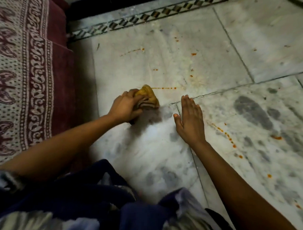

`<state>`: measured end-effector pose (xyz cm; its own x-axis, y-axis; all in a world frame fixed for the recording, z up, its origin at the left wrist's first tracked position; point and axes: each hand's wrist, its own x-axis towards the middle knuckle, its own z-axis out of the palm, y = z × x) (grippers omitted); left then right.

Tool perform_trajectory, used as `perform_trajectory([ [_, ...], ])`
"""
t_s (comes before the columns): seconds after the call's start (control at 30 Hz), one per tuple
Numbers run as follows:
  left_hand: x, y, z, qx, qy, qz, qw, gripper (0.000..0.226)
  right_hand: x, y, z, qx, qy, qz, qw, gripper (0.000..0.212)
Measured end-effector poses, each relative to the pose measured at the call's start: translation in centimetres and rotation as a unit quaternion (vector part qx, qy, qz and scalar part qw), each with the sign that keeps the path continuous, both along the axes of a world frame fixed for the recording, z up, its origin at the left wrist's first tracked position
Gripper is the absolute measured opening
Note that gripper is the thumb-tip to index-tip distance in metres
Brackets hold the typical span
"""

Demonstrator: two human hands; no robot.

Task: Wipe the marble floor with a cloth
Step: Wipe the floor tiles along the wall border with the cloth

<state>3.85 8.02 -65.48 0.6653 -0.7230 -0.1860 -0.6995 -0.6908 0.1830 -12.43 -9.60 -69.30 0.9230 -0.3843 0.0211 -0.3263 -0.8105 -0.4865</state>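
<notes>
The marble floor is filling most of the view, its pale grey-veined slabs meeting at dark joints that are running out toward two and five o'clock. Orange-red spots are lying scattered across it, one dotted line trailing toward four o'clock and another thin streak sitting just past centre. A patterned border strip of dark and light diamonds is crossing the floor's far edge from nine toward one o'clock.

At nine o'clock a maroon printed spread, with paisley bands, is draping over stepped cushions beside the floor.

At six o'clock the person's dark blue and white clothing is bunching in the foreground, and both bare forearms are reaching out from there.

The right hand is lying just right of centre, fingers straight and together, palm resting flat on the marble across a slab joint, holding nothing.

The left hand is sitting just left of centre, its fingers curling round the cloth and gripping it tight against the floor.

The cloth, a bunched yellow-brown rag with darker stripes, is sitting near the middle of the view, touching the marble, with the near end of the thin orange streak meeting its top at twelve o'clock from the left hand
</notes>
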Motion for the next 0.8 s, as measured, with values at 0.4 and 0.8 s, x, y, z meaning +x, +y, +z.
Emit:
perform_trajectory([
  [0.4, 8.2, 3.1, -4.1, -0.070, 0.045, 0.266, 0.960, 0.054, 3.2, 0.2, -4.0, -0.021, 0.178, 0.020, 0.984, 0.085],
  [0.8, 7.9, 6.3, -7.7, 0.025, 0.007, 0.059, 0.998, 0.074, 3.4, 0.6, -5.4, -0.040, 0.191, 0.004, 0.981, 0.092],
])
